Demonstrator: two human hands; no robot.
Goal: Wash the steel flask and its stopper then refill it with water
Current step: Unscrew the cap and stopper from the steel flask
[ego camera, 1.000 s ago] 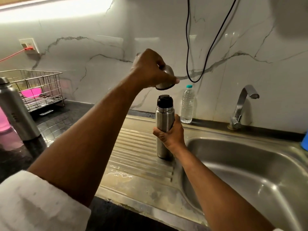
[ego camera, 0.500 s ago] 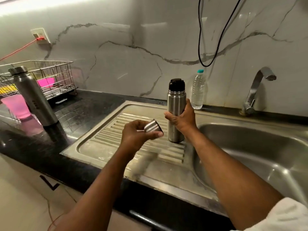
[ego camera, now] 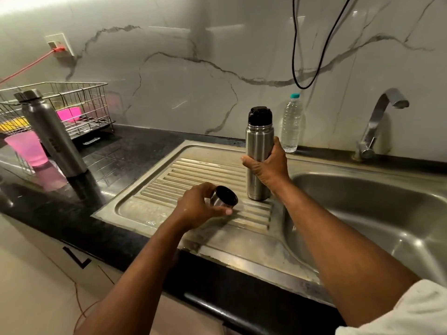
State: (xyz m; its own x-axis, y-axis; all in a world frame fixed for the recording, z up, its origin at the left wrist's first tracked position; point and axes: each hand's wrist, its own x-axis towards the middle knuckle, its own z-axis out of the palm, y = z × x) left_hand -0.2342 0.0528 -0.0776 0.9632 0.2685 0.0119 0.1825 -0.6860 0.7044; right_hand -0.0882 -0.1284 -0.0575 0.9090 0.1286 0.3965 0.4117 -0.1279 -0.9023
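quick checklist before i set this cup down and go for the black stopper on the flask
1. Flask upright on the draining board: ok.
2. Right hand grips the flask body: ok.
3. Cup off the flask, held in the left hand: ok.
4. Black stopper on the flask, not yet removed: ok.
5. Left hand free for the stopper: not ok, it holds the cup.
6. Tap running: not ok, no water seen.
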